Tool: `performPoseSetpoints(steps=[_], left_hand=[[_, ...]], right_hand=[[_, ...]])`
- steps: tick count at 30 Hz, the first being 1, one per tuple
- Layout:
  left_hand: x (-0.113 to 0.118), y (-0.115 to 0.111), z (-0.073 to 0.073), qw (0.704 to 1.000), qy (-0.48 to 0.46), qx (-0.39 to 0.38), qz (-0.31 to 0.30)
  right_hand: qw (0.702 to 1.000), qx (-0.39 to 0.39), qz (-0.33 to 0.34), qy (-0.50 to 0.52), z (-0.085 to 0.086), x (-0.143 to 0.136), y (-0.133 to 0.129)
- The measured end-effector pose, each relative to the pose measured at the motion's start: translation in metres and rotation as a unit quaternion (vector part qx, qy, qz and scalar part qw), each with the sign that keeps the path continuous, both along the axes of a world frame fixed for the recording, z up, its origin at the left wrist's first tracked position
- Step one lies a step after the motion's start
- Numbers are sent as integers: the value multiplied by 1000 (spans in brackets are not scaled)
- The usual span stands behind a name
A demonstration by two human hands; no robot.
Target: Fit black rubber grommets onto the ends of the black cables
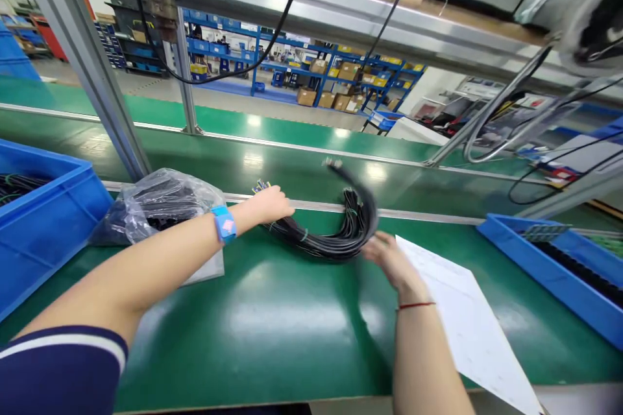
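A bundle of black cables (321, 246) curves in a U shape over the green bench. My left hand (273, 203) is closed around its left end, where blue and yellow wire tips stick out beyond the fingers. Thin green ties circle the bundle in places. At the right bend, my right hand (387, 256) touches the cables; its fingers are blurred and partly hidden. One blurred cable length (363, 191) arches up above the bend, its end in the air over the bench's back part.
A clear plastic bag (168, 198) with black parts lies left, beside a blue bin (48, 227). White sheets (462, 311) lie right of my right hand, with a blue tray (549, 272) beyond. A metal frame (311, 3) and hanging black cables cross above.
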State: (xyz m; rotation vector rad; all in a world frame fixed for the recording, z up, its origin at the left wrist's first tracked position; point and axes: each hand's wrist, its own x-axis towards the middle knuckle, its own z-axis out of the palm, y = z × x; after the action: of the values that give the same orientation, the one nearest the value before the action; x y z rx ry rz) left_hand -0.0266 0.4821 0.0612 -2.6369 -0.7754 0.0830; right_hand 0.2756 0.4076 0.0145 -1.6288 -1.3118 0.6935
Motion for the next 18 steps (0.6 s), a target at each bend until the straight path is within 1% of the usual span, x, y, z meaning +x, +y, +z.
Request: performPoseSetpoints(steps=[2,3,5,6,8,9,11,12,14,16,18], left_hand=[[-2,18,-18,1000,6,-16,13],[-4,25,-25,1000,4,-22,18],[-8,35,-31,999,-6,-26,25],[-9,39,-33,999,-13,-26,27],[-11,42,-33,999,-27,-27,25],[-12,41,-34,999,-33,-29,23],[-14,37,-38,998,-43,-33,22],[-16,34,-41,998,-49,-34,23],[-20,26,-49,997,-62,-32,27],[-26,19,-58,996,-74,-26,31],[-29,14,-62,996,-82,-18,34]], right_hand=[[998,-43,4,-42,-26,1,2],[996,-55,10,-63,-37,3,0],[993,-59,28,-101,-48,5,-8],[991,-53,39,-120,-50,4,-11],[984,-32,65,-161,-45,1,-10],[980,-21,78,-181,-41,-3,-6],[971,-6,94,-219,-32,-10,12],[968,-7,89,-236,-28,-12,25],[964,-31,46,-261,-24,-14,54],[957,-88,-10,-275,-25,-13,85],[947,-160,-37,-276,-27,-8,111]])
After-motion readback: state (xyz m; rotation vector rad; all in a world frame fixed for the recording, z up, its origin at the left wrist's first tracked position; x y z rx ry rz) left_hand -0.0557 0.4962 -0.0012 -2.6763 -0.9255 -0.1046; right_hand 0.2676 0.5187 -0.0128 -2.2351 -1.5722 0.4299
